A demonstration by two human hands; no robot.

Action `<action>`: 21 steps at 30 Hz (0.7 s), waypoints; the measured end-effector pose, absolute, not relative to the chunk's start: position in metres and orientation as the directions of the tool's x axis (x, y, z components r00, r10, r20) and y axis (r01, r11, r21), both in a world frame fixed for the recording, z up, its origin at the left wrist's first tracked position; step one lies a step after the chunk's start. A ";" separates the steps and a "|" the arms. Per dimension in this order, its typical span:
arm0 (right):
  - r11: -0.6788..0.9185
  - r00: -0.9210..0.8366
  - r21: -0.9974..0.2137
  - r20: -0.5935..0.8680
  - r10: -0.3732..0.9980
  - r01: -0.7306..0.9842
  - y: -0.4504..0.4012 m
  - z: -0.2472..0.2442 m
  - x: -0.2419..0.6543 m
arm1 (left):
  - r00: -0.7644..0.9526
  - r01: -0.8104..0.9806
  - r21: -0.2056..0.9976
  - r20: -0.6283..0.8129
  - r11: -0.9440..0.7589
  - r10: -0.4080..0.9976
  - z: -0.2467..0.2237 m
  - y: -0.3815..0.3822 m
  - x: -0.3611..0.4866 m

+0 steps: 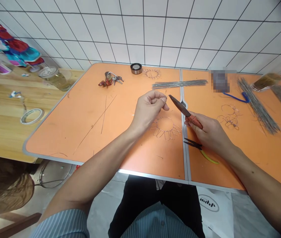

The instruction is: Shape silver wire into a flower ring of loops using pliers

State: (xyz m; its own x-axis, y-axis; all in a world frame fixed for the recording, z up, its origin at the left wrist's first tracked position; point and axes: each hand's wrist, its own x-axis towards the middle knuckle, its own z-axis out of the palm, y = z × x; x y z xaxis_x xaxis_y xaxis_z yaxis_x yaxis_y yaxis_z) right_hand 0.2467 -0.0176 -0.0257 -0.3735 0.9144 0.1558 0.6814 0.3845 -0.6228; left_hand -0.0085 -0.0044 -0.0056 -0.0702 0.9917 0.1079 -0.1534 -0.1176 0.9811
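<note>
My left hand [150,105] is closed in a pinch above the orange table, with a tiny bit of what looks like thin wire showing at the fingertips. Wrapped round the red handles of a pair of pliers [180,106] is my right hand [210,130]. The dark jaws point up and left, a small gap from my left fingertips. Beneath my hands lies a flower-shaped ring of looped copper-coloured wire [167,134], partly hidden by my left hand. Black-jawed pliers with a yellow-green handle [208,157] lie below my right hand.
A bundle of straight wires [180,84] crosses the table's seam, near a tape roll [136,68] and another wire ring [151,73]. Keys [114,78] lie back left. Rightward are bent wires [229,120] and a thicker wire bundle [259,107]. A lidded cup [54,78] stands left.
</note>
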 end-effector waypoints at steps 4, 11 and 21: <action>0.346 -0.390 -0.658 0.085 0.917 0.669 -0.020 -0.022 0.244 | -0.091 -0.103 0.985 0.126 -0.135 0.988 -0.007 -0.003 -0.008; 0.331 -0.389 -0.662 0.065 0.919 0.672 -0.022 -0.021 0.244 | -0.105 -0.048 0.989 0.136 -0.141 0.985 -0.007 -0.004 -0.008; 0.253 -0.400 -0.742 -0.022 0.916 0.620 -0.022 -0.025 0.247 | -0.144 0.082 0.965 0.258 -0.248 0.955 -0.007 -0.005 -0.005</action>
State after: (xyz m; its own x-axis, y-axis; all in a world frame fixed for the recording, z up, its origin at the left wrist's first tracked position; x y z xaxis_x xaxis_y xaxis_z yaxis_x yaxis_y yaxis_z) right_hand 0.2470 -0.0216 -0.0247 -0.4000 0.9162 -0.0218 0.6205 0.2532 -0.7422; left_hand -0.0052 -0.0052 -0.0073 -0.1437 0.9554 0.2580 0.0816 -0.2484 0.9652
